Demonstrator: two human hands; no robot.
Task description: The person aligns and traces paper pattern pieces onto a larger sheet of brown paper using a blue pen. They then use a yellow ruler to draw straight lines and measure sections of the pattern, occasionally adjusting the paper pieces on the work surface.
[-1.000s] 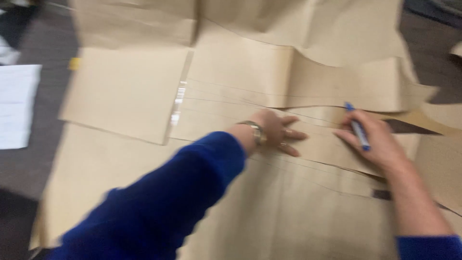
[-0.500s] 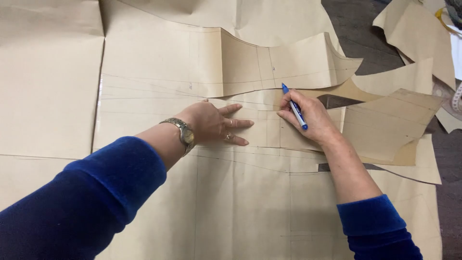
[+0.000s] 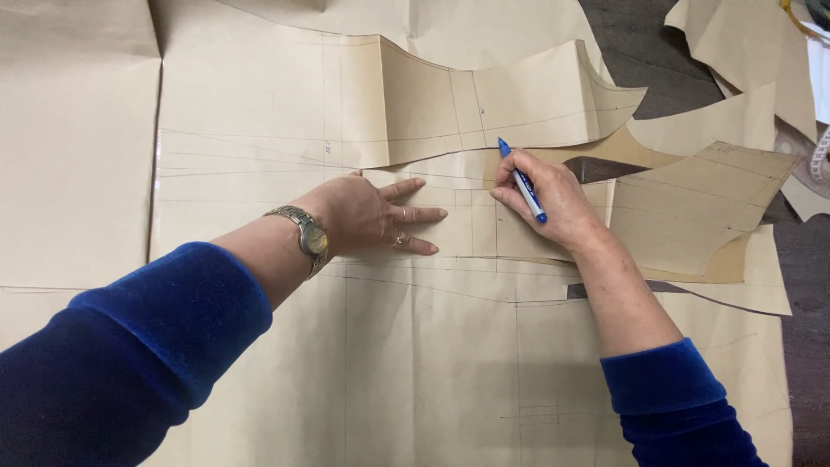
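My left hand (image 3: 372, 216) lies flat, fingers spread, pressing on a brown paper pattern piece (image 3: 467, 227) in the middle of the view. A metal watch (image 3: 304, 235) sits on that wrist. My right hand (image 3: 553, 203) grips a blue pen (image 3: 521, 180), whose tip touches the paper at the curved edge of another cut pattern piece (image 3: 484, 99) lying just above. Both sleeves are dark blue velvet. Thin drawn lines cross the large brown sheet (image 3: 259, 130) underneath.
More cut brown paper pieces (image 3: 692, 207) overlap to the right, with further scraps (image 3: 743, 43) at the top right. A dark surface (image 3: 804, 294) shows along the right edge. A measuring tape (image 3: 820, 160) peeks in at the far right.
The view has swung left and steadied. My left hand stayed flat on the paper; my right hand kept the pen at the curved edge, shifting only slightly.
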